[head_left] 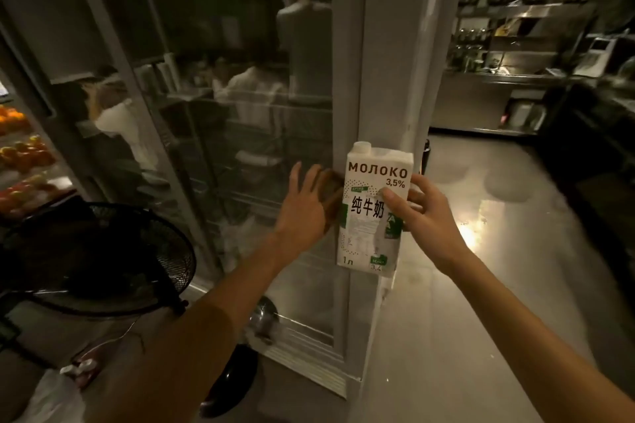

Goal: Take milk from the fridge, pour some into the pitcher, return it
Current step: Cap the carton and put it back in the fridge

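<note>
A white one-litre milk carton (372, 206) with brown and black lettering is upright in my right hand (417, 213), which grips its right side in front of the fridge's white frame. My left hand (304, 206) is spread flat with fingers apart against the glass fridge door (206, 134), just left of the carton, and holds nothing. The glass shows wire shelves and reflections of people. No pitcher is in view.
A black floor fan (103, 257) stands low at the left. Shelves of oranges (20, 161) sit at the far left. A dark counter with jars and machines (515, 55) runs along the back right. Pale floor (481, 251) stretches to the right.
</note>
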Demonstrator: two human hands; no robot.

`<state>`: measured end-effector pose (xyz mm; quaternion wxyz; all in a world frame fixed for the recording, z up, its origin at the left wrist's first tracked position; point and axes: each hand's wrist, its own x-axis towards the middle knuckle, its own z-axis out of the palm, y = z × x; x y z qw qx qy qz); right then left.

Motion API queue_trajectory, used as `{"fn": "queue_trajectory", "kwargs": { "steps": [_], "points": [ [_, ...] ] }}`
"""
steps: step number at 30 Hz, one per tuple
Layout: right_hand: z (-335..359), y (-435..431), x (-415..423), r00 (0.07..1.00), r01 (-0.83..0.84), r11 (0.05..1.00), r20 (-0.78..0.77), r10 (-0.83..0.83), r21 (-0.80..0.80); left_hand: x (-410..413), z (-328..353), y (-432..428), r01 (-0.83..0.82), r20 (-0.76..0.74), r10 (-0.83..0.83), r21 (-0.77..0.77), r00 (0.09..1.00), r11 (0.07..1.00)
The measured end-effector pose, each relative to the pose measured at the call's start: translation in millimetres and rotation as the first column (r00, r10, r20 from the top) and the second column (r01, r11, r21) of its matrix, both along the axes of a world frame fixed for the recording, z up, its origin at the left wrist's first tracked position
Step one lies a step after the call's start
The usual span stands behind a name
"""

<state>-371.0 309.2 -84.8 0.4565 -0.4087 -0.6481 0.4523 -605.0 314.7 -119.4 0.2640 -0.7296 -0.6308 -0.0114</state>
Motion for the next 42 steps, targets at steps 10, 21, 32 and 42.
{"fn": "queue_trajectory", "kwargs": {
  "steps": [10, 21, 32, 42],
  "points": [
    [20.0, -19.6, -22.4, 0.999, 0.050, 0.999, -0.012, -0.050, 0.009, 6.7, -5.6, 4.2, -0.056, 0.131, 0.068, -0.094, 0.989, 0.994],
    [26.0, -9.8, -26.2, 0.998, 0.069, 0.998, 0.002, -0.069, 0.015, 7.5, -11.4, 7.3, -0.031, 0.147, 0.045, -0.094, 0.988, 0.995],
    [18.8, -0.9, -28.9, 0.994, 0.107, 0.994, -0.004, -0.107, 0.006, -34.6, -31.1, 24.0, 0.022, 0.227, -0.055, 0.146, 0.972, 0.989],
    [22.9, 2.8, -82.0, 0.996, 0.082, 0.996, -0.049, -0.080, 0.037, -101.0, -30.8, 25.5, -0.109, 0.289, 0.080, 0.086, 0.954, 0.990]
  ]
}}
